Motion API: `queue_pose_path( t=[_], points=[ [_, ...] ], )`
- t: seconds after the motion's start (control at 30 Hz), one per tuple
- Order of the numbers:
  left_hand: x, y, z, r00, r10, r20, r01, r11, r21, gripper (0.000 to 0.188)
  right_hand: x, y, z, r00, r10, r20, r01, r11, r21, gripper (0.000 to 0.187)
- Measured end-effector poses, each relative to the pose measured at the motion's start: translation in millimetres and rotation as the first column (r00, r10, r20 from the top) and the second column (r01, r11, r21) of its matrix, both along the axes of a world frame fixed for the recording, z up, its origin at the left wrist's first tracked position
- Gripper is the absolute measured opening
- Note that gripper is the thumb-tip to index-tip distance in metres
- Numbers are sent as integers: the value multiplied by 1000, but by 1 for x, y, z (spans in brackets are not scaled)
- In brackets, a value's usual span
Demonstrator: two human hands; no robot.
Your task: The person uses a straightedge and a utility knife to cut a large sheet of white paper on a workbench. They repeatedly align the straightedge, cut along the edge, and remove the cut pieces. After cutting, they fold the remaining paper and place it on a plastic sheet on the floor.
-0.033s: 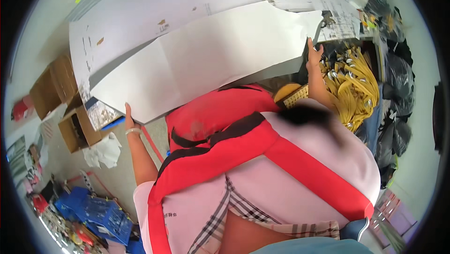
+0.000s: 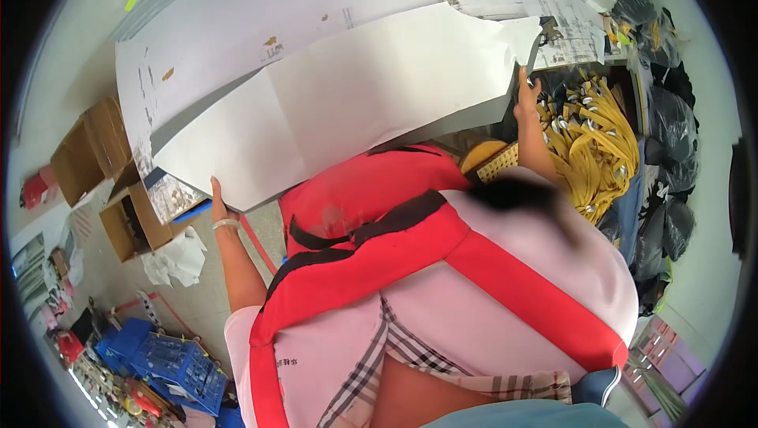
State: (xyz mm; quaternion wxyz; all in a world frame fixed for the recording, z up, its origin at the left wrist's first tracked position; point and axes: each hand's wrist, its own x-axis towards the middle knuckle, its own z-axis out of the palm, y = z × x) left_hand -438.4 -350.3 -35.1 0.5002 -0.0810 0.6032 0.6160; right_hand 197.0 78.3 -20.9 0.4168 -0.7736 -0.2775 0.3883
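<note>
A large white paper sheet (image 2: 339, 88) spans the view in front of me, with a faint vertical crease left of its middle and a notched, curved edge at its right end. My left hand (image 2: 219, 203) grips its near left corner, thumb on top and the other fingers hidden beneath. At the right end, my right hand (image 2: 527, 95) holds the edge with the thumb pointing up; its fingers are partly hidden. Underneath lies a white-topped table (image 2: 197, 53) with scuffs and brown marks, and the sheet's near side is raised off it.
Yellow straps with metal pieces (image 2: 596, 140) are heaped right of the table. Black plastic bags (image 2: 671, 136) line the far right. Open cardboard boxes (image 2: 134, 219) and crumpled white paper (image 2: 178, 258) are on the floor at left. Blue crates (image 2: 178, 365) stand lower left. I wear a red apron (image 2: 355, 199).
</note>
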Motion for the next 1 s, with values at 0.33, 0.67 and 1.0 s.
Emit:
queue_pose_path(
  t=[0.33, 0.67, 1.0],
  points=[
    [2, 3, 17, 985, -165, -42, 158, 978, -138, 72, 57, 1, -41, 959, 187, -213, -197, 980, -27, 92],
    [9, 9, 6, 988, -16, 156, 8, 998, 54, 68, 76, 43, -71, 931, 104, -349, -91, 994, 55, 103],
    [-1, 9, 17, 991, -94, 98, 102, 991, -84, 66, 60, 19, 24, 862, 366, -350, -438, 886, -153, 103]
  ],
)
